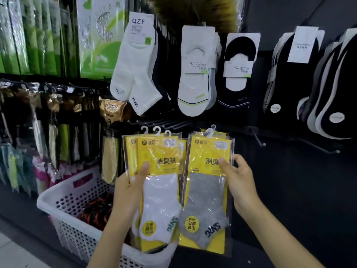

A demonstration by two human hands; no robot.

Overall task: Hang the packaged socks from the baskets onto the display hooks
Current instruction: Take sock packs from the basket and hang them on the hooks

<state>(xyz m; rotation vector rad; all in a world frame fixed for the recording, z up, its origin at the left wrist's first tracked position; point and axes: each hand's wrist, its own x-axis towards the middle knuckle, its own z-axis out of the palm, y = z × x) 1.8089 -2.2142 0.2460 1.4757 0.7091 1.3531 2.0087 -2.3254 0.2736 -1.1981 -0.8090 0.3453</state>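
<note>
1. Our left hand (pixel 129 190) grips a stack of white-sock packs (pixel 160 190). Our right hand (pixel 241 182) pinches the grey-sock packs (pixel 208 200).
2. Bare display hooks (pixel 257 138) lie just beyond; we see neither stack hung yet.
3. The basket (pixel 58 192), near left, holds more stock, so we judge most work remains.

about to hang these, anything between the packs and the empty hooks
Nothing visible: the empty hooks jut out just above the white packs and grey packs, open space between. The hung socks sit higher.
</note>
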